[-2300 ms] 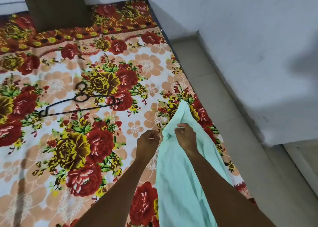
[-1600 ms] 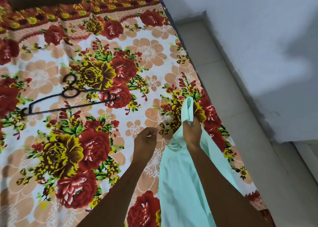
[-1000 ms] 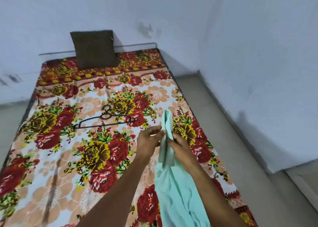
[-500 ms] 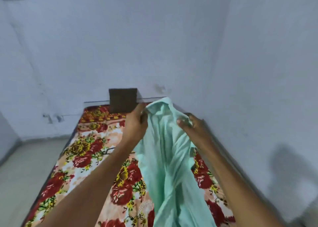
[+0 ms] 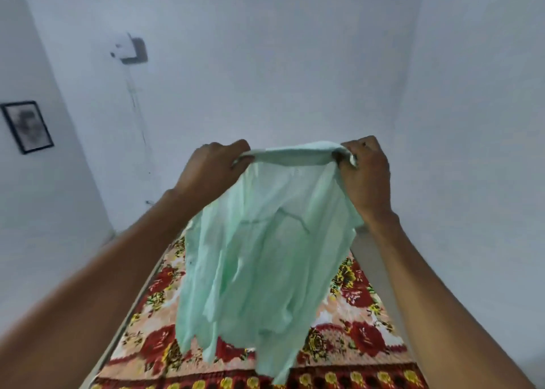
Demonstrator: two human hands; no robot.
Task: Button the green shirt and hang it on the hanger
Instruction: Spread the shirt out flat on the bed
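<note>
The pale green shirt [image 5: 259, 259] hangs in the air in front of me, stretched between both hands at its top edge. My left hand [image 5: 208, 171] pinches the left end of that edge and my right hand [image 5: 365, 176] grips the right end. The cloth falls loose and wrinkled over the bed. The black hanger is hidden behind the shirt or out of view.
The bed with its red and yellow flowered sheet [image 5: 356, 329] lies below the shirt. White walls [image 5: 265, 64] close in behind and to the right. A framed picture [image 5: 28, 127] hangs on the left wall, and a switch box [image 5: 132, 50] sits higher up.
Both hands have lifted the shirt up off the bed and pulled apart, spreading its top edge wide. My view has tilted up toward the wall, and the hanger and pillow are out of sight.
</note>
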